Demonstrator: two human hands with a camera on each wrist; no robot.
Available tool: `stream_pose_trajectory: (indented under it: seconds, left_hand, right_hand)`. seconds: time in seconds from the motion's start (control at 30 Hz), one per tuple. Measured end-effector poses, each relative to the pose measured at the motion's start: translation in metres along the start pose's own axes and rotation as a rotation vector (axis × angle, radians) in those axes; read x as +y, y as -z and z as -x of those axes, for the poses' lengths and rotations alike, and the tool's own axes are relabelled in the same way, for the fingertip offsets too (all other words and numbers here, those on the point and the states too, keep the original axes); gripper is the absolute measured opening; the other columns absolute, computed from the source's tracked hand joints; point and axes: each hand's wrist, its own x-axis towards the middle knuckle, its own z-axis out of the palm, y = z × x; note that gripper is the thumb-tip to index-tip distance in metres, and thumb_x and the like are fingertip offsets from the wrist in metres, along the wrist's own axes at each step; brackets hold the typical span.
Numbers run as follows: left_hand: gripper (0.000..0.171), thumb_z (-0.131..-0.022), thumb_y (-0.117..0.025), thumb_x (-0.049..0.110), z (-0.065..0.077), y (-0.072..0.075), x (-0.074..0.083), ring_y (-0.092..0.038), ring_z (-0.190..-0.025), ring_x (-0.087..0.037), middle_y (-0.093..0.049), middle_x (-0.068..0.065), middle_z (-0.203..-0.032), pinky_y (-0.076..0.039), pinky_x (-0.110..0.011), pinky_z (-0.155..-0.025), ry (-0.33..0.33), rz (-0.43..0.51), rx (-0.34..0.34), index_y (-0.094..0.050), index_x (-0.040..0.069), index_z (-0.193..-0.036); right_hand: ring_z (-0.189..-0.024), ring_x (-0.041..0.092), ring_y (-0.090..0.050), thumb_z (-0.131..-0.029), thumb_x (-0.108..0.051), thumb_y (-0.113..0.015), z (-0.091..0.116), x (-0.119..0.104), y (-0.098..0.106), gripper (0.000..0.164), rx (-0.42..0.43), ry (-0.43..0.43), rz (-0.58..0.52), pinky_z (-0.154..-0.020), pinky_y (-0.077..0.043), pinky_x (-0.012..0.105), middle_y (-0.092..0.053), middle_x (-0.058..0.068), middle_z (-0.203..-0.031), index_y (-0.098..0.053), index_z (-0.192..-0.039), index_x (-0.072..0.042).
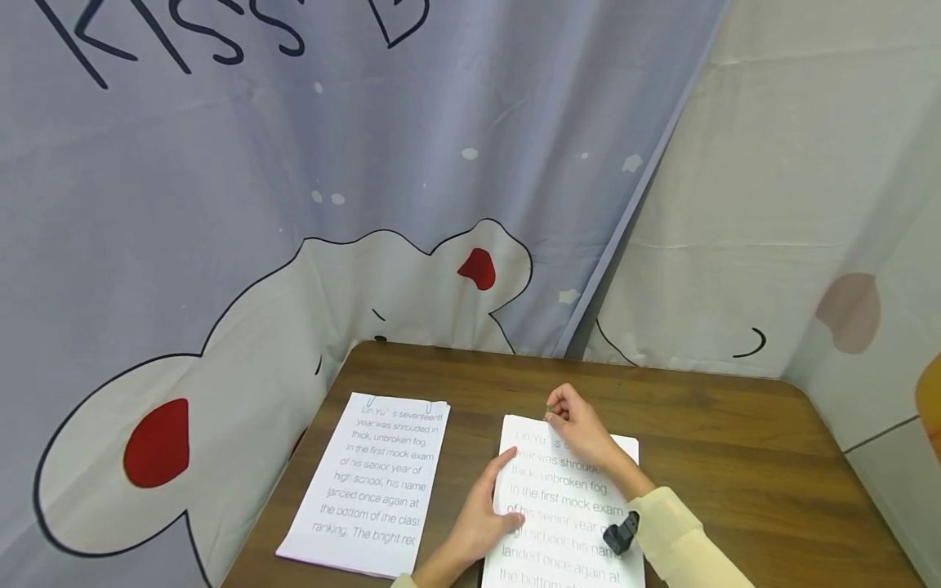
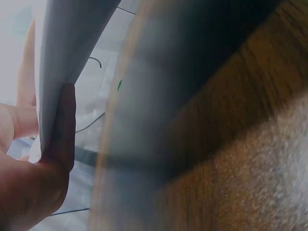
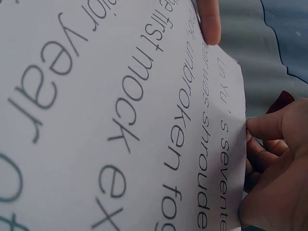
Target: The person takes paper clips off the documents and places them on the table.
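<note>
A sheaf of printed sheets is held up, tilted, over the table. My left hand grips its left edge, thumb on the printed face; in the left wrist view the fingers lie behind the paper. My right hand is at the top edge, thumb and forefinger pinching a small wire-like paper clip there. In the right wrist view the right hand has its fingertips right at the edge beside the first printed line, and the clip is hidden by them.
A second printed stack lies on the left of the brown wooden table, with two paper clips on its top edge. Patterned curtains hang behind the table. A small black device is on the right wrist.
</note>
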Motion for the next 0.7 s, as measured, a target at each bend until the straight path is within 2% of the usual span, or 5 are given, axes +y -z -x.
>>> stream_pose_trajectory:
  seconds: [0.2,0.43,0.7]
  left_hand:
    - [0.101,-0.075,-0.066,-0.022,0.000,0.003,0.001,-0.071,-0.102,-0.019,-0.054,-0.023,-0.150,-0.061,-0.028,-0.088,-0.017,-0.026,-0.001,-0.036,0.016,-0.164]
    - [0.100,-0.075,-0.066,-0.021,0.000,0.005,0.003,-0.070,-0.102,-0.020,-0.053,-0.023,-0.151,-0.061,-0.026,-0.088,-0.011,-0.045,-0.003,-0.036,0.014,-0.164]
    - [0.102,-0.074,-0.068,-0.021,-0.003,0.009,0.003,-0.069,-0.103,-0.020,-0.053,-0.022,-0.152,-0.059,-0.026,-0.089,-0.008,-0.075,0.028,-0.038,0.017,-0.164]
  right_hand:
    - [-0.082,0.016,-0.059,-0.097,0.002,-0.067,-0.001,0.004,0.008,0.018,0.037,0.021,0.011,-0.074,-0.048,0.022,-0.066,0.008,-0.092,-0.059,-0.111,-0.005]
    - [-0.079,0.015,-0.057,-0.091,0.006,-0.072,0.001,0.007,0.020,0.025,0.023,0.070,0.036,-0.072,-0.047,0.022,-0.064,0.004,-0.089,-0.061,-0.111,-0.004]
    - [-0.075,0.016,-0.055,-0.091,0.006,-0.073,0.005,0.009,0.035,0.025,0.040,0.056,0.023,-0.068,-0.045,0.022,-0.066,0.007,-0.088,-0.063,-0.112,-0.004]
